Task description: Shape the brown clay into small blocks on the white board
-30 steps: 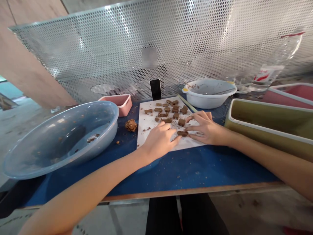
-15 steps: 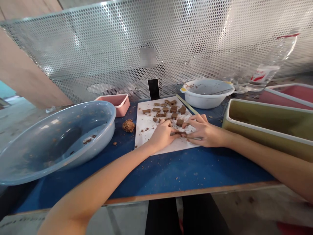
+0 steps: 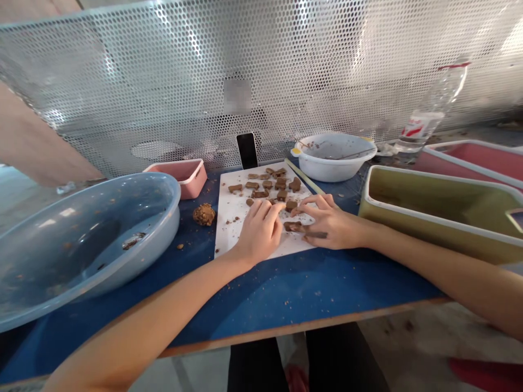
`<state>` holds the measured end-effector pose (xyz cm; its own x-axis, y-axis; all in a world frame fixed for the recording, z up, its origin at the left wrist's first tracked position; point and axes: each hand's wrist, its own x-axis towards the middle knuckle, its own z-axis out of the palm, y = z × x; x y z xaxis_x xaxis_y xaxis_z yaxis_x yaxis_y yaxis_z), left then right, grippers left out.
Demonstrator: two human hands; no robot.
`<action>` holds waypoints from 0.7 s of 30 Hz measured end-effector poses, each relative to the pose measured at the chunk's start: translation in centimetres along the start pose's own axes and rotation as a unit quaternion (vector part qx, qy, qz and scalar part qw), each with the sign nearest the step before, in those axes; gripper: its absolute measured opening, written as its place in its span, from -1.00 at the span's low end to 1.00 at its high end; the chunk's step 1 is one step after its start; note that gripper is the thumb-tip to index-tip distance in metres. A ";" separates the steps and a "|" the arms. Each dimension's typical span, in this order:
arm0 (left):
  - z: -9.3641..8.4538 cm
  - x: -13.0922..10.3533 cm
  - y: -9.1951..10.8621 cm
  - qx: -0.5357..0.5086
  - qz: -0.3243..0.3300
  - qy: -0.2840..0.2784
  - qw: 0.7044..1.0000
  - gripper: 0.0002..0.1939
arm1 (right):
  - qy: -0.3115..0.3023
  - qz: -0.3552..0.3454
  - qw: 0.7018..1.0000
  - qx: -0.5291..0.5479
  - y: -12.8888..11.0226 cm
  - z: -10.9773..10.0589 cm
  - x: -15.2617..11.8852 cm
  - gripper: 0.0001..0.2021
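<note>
Lump (image 3: pixel 204 214) (brown) sits between blue basin (image 3: pixel 102 234) and white board (image 3: pixel 225 235) — phone (image 3: pixel 247 151) behind.

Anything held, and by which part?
The right hand is at the right end of the nearest brown piece; holding cannot be told. The left hand shows no object.

Perf. metal panel (image 3: pixel 196 81) @ 12 o'clk, shiny; blue basin (image 3: pixel 161 198) @ 9, glossy plast.; olive bin (image 3: pixel 412 218) @ 3, smooth plast.; desk (image 3: pixel 327 280) @ 6, wood-like edge; brown pcs (image 3: pixel 295 185) matt, clay-like; lump (image 3: pixel 204 214) v. rough.
</note>
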<state>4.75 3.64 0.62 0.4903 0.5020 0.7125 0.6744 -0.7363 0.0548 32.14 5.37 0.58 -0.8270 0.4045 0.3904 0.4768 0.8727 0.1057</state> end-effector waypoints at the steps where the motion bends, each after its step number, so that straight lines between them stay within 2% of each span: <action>1: -0.1 0.1 0.0 0.000 -0.001 -0.002 1.000 -0.67 | -0.002 -0.010 1.000 -0.004 -0.1 0.0 0.1 -0.70; 4: -0.4 0.5 -0.1 -0.003 -0.009 -0.009 1.000 -0.69 | 0.004 -0.017 1.000 -0.014 -0.2 -0.1 0.2 -0.70; 7: -0.6 0.7 0.0 0.000 -0.018 -0.018 1.000 -0.68 | 0.034 0.010 0.999 -0.001 -0.1 0.0 0.0 -0.65; 11: -0.4 0.0 0.7 0.050 0.005 -0.069 0.996 -0.64 | 0.064 0.053 0.996 0.037 0.2 0.1 -0.3 -0.63; 14: -0.2 -0.6 1.1 0.049 -0.003 -0.094 0.994 -0.66 | 0.018 0.037 0.999 0.031 -0.1 -0.1 -0.2 -0.63; 17: 0.0 -0.9 1.2 0.029 -0.018 -0.094 0.995 -0.64 | -0.029 0.021 0.999 0.025 -0.5 -0.4 0.1 -0.63; 21: 0.0 -0.8 0.9 0.015 -0.040 -0.103 0.994 -0.67 | -0.040 0.021 0.998 0.047 -0.4 -0.5 0.0 -0.61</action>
<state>4.98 2.53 0.07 0.5348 0.6428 0.5485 0.7300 -0.6784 0.0832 32.11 4.88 1.04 -0.8302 0.4584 0.3171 0.4843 0.8749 0.0032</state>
